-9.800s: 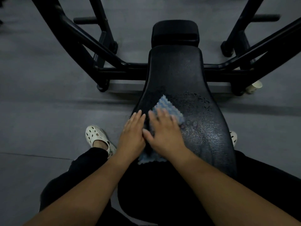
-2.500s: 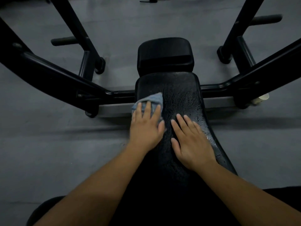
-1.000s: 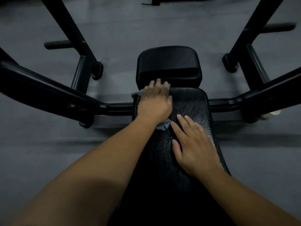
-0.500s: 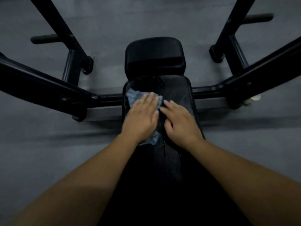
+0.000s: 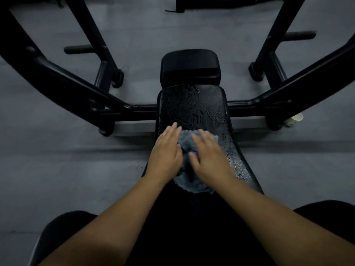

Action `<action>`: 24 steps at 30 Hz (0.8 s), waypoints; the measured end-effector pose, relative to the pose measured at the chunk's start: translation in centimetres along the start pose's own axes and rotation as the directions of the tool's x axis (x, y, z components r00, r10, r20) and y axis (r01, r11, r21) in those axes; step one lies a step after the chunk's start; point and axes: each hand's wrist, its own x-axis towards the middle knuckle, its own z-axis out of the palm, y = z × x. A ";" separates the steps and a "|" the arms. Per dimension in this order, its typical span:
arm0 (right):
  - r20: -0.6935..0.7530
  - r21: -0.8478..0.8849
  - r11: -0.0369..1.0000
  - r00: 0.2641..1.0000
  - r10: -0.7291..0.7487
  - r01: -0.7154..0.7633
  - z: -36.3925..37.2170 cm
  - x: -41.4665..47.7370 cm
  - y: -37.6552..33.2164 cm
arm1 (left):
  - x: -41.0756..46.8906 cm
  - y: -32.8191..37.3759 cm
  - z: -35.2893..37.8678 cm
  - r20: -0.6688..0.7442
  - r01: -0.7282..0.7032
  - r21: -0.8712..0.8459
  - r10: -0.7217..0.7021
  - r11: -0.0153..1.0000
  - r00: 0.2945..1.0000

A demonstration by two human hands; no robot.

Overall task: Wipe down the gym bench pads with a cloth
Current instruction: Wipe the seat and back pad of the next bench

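Flat left hand (image 5: 166, 156) beside flat right hand (image 5: 209, 160)

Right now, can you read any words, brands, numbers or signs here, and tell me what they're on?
No text can be read. The long pad, the small pad, the cloth, the black frame and the white cup show no lettering in this dim picture.

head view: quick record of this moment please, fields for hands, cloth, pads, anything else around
left hand: flat, fingers straight, pressing on the cloth
right hand: flat, fingers straight, pressing on the cloth
cloth: blue-grey, bunched under and between both hands
long pad: black, beaded and streaked with wetness beyond the hands
small pad: black, at the far end, no wetness visible
frame: black bars on both sides
cup: pale, by the frame on the right
floor: grey
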 end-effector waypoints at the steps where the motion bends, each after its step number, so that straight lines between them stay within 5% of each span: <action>1: 0.039 -0.084 0.996 0.999 -0.015 0.018 1.1 -0.2 -1.3 | -0.5 -0.7 0.4 0.017 0.010 0.097 -0.011 0.995 1.000; 4: 0.107 -0.252 0.960 0.990 -0.093 0.118 2.7 -3.1 -1.9 | -1.7 -2.2 1.6 0.064 -0.010 0.295 -0.009 0.955 0.998; 7: 0.146 -0.301 0.928 0.972 -0.182 0.219 1.0 -4.7 2.4 | -1.6 -2.3 1.8 0.017 -0.020 0.316 0.016 0.949 1.000; 13: -0.041 -0.321 0.942 0.995 0.088 -0.096 -0.1 6.8 3.1 | 0.2 -2.6 2.2 0.080 -0.070 0.404 0.042 0.912 0.996; 19: 0.147 -0.297 0.915 0.960 -0.239 0.273 -0.7 3.2 4.7 | 7.6 -3.9 1.5 0.065 -0.078 0.383 0.057 0.920 0.996; 24: -0.087 -0.316 0.941 0.992 0.094 -0.118 -0.4 14.2 3.9 | 7.3 -4.1 1.9 0.038 -0.089 0.364 0.081 0.927 0.996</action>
